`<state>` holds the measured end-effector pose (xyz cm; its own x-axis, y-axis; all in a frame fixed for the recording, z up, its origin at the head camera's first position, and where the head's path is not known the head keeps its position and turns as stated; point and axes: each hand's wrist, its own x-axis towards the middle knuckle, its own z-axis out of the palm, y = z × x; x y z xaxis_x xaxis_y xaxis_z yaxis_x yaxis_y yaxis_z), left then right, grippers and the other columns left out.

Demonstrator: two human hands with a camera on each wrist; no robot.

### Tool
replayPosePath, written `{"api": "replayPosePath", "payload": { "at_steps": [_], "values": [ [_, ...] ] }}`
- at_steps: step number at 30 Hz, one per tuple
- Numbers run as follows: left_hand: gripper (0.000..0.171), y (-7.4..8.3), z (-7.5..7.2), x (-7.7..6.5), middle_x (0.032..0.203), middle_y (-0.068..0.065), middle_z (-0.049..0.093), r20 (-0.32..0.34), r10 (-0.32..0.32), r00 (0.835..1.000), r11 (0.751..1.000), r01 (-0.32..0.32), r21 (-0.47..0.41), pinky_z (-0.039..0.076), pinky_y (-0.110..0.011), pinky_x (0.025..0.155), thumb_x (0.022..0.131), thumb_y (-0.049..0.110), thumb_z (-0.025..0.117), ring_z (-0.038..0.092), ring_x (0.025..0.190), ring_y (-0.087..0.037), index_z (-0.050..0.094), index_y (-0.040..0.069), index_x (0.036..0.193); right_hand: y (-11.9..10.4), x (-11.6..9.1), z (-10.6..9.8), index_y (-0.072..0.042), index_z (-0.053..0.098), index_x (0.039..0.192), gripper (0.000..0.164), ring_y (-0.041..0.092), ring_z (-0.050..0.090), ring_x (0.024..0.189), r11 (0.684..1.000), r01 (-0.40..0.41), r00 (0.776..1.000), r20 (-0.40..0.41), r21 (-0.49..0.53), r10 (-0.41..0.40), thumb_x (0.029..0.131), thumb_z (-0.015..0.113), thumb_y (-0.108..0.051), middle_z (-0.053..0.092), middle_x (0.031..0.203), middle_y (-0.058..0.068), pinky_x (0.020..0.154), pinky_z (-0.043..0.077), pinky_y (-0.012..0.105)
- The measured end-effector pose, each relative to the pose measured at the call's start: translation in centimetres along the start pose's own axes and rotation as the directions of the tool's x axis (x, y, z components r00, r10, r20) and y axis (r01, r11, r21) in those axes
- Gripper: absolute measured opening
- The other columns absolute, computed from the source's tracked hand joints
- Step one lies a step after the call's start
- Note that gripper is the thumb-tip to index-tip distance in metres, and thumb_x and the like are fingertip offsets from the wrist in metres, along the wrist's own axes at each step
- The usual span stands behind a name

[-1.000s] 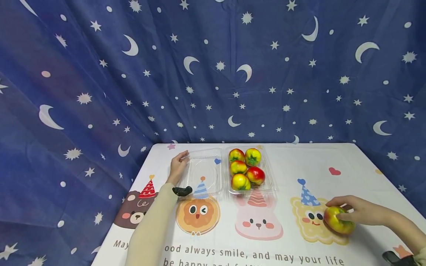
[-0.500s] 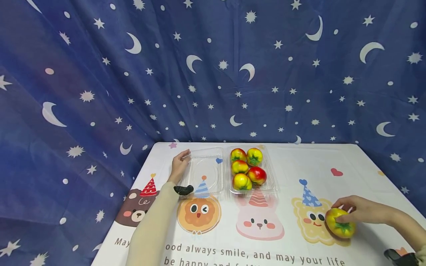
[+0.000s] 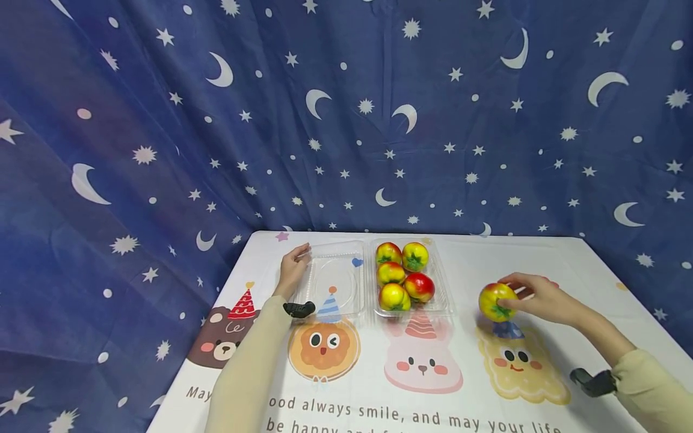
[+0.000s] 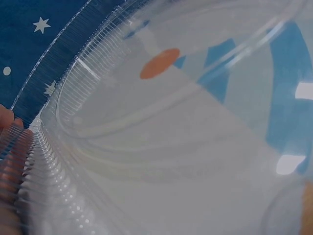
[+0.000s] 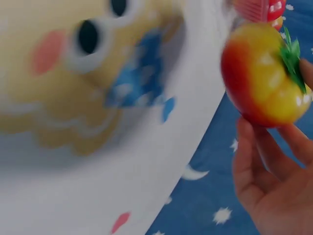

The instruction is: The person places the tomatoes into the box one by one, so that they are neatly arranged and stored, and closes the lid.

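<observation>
My right hand (image 3: 536,297) grips a glossy red-and-yellow fruit (image 3: 497,302) with a green leafy calyx. In the head view it is over the blue party-hat print, with a shadow beneath. The right wrist view shows the fingers (image 5: 274,156) under the fruit (image 5: 264,73) and the thumb by its calyx. To the left, a clear plastic clamshell box (image 3: 447,294) lies spread open. Several similar fruits (image 3: 419,287) fill much of its right half. My left hand (image 3: 293,270) holds the outer edge of the bare left half (image 3: 354,294), its fingers (image 4: 14,161) seen through the ribbed wall.
A white tablecloth (image 3: 471,373) with cartoon animals, food figures and lettering covers the table. A blue curtain (image 3: 346,120) with moons and stars hangs right behind the table's far edge and along the left side.
My right hand has carried the fruit up and leftward from the biscuit print, toward the box. My left hand and the box have stayed in place.
</observation>
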<state>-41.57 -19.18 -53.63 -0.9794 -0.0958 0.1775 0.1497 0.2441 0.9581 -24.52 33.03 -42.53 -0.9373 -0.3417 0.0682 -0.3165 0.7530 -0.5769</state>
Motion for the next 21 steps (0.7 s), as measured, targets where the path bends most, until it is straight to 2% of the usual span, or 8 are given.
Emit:
{"api": "replayPosePath", "payload": {
  "at_steps": [3,6,13,17,21],
  "values": [
    [0.042,0.1,-0.2,0.0,0.135,-0.014,0.059,-0.004,0.001,1.0,1.0,-0.001,0.003,0.047,-0.023,0.081,0.096,0.005,0.055,0.059,0.117,-0.029,0.056,0.002,0.138,-1.3,2.6,0.2,0.005,0.061,0.121,0.046,0.027,0.065,0.09,1.0,-0.001,0.998,-0.06,-0.014,0.0,0.088,0.075,-0.024,0.067,0.109,0.017,0.071,0.054,0.025],
    [0.042,0.0,-0.3,0.0,0.135,-0.015,0.059,-0.007,0.001,1.0,1.0,-0.001,-0.001,0.047,-0.022,0.08,0.096,0.004,0.055,0.059,0.117,-0.03,0.056,0.001,0.138,-2.5,5.0,0.4,0.006,0.058,0.125,0.051,0.033,0.065,0.094,1.0,0.001,0.995,-0.097,-0.012,-0.002,0.089,0.074,-0.027,0.064,0.113,0.022,0.073,0.057,0.032],
    [0.041,0.1,-0.4,0.2,0.135,-0.015,0.06,-0.011,0.007,1.0,1.0,-0.007,0.014,0.049,-0.027,0.084,0.096,0.004,0.054,0.059,0.115,-0.03,0.056,0.001,0.137,-4.8,10.0,1.7,0.006,0.057,0.126,0.055,0.039,0.063,0.1,1.0,0.018,0.99,-0.142,0.025,-0.014,0.089,0.074,-0.032,0.062,0.117,0.025,0.078,0.057,0.042],
    [0.042,-0.1,-0.3,0.3,0.134,-0.016,0.06,-0.006,0.018,1.0,1.0,-0.018,0.001,0.049,-0.023,0.081,0.096,0.004,0.055,0.059,0.114,-0.031,0.056,0.0,0.137,-5.4,12.0,3.0,0.006,0.056,0.127,0.055,0.041,0.062,0.102,0.999,0.035,0.987,-0.158,0.017,-0.032,0.088,0.075,-0.028,0.06,0.119,0.026,0.082,0.056,0.047],
    [0.042,-0.1,-0.2,0.3,0.134,-0.016,0.06,0.002,0.016,1.0,1.0,-0.016,-0.006,0.048,-0.022,0.079,0.096,0.003,0.055,0.06,0.114,-0.032,0.056,0.0,0.137,-5.6,13.1,4.5,0.009,0.056,0.127,0.055,0.041,0.062,0.101,0.999,0.051,0.988,-0.142,-0.017,-0.052,0.086,0.076,-0.023,0.06,0.119,0.027,0.084,0.055,0.049]
  ]
}}
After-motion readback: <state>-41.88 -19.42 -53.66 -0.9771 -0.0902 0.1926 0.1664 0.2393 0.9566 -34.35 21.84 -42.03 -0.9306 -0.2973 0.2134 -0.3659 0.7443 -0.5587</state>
